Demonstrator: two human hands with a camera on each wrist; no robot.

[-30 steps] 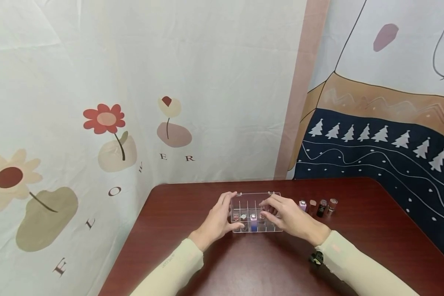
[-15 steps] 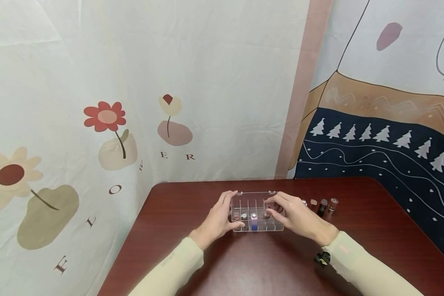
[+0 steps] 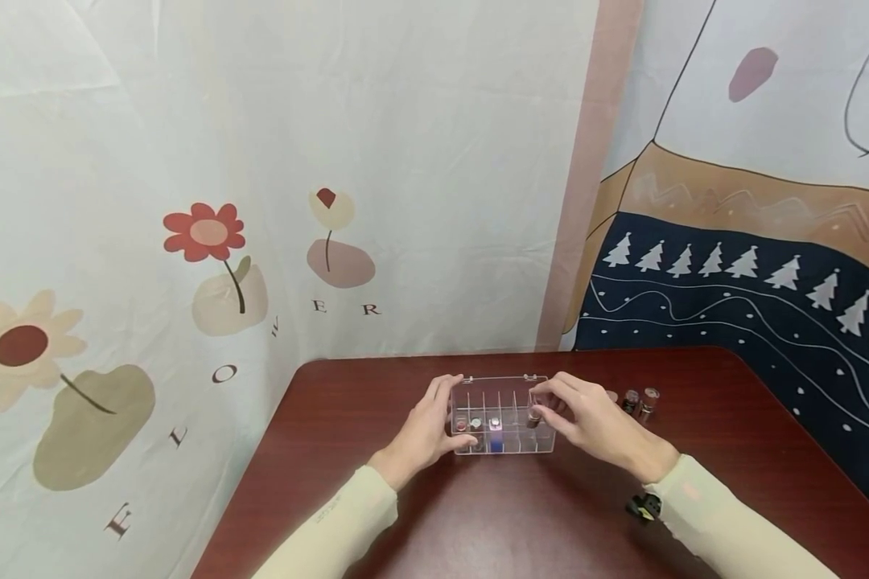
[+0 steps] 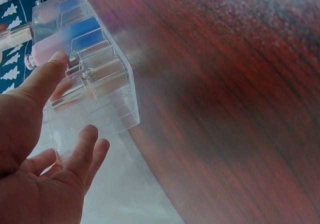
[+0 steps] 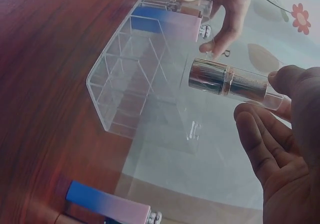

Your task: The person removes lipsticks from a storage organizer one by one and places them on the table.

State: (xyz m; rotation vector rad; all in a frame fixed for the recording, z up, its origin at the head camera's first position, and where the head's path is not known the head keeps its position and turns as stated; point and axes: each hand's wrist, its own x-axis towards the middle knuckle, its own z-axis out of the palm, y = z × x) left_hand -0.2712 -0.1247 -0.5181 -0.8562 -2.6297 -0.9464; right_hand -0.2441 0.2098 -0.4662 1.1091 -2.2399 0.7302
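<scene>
A clear divided lipstick organizer point(image 3: 503, 453) stands on the table. My left hand point(image 3: 426, 426) grips its left end, thumb at the front and fingers at the far side. Between thumb and fingers of my right hand point(image 3: 590, 418) is a lipstick tube point(image 5: 230, 81) with a clear end and a shiny metallic end. That tube is above the organizer's right part, its metallic end pointing toward the compartments. A pink-and-blue lipstick point(image 3: 496, 438) stands in a middle compartment. Two other lipsticks, one of them topped in red point(image 3: 462, 425), occupy the compartments at the left.
To the right of the organizer, on the dark red table point(image 3: 434, 523), stand a dark lipstick point(image 3: 630, 402) and a clear-topped one point(image 3: 649, 400). Another pink-and-blue lipstick point(image 5: 107, 201) shows in the right wrist view. A printed curtain point(image 3: 434, 201) hangs behind the table.
My right hand has moved rightward with the lipstick tube, from over the organizer's middle to its right end. The left hand keeps its place on the organizer.
</scene>
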